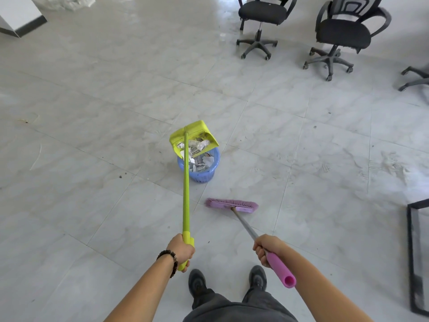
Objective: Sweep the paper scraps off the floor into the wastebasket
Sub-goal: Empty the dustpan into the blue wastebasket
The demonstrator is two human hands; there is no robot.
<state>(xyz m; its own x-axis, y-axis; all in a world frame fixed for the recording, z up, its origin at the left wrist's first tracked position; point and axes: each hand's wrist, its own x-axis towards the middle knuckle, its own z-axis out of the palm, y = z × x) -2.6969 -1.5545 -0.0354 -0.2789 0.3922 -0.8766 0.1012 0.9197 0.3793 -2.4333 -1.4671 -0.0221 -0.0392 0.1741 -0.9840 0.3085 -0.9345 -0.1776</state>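
My left hand (182,251) grips the end of the long green handle of a yellow-green dustpan (192,133). The pan is raised and tilted over a blue wastebasket (204,174), and paper scraps (197,145) lie in the pan and in the basket below it. My right hand (267,248) grips the grey shaft of a broom just above its pink grip. The purple broom head (232,204) rests on the tile floor, in front and to the right of the basket.
Two black office chairs (262,12) (343,33) stand at the back right, with a third chair's base (415,77) at the right edge. A black frame (412,252) lies at the right. A white cabinet (18,17) is at the far left. My shoes (197,282) are below.
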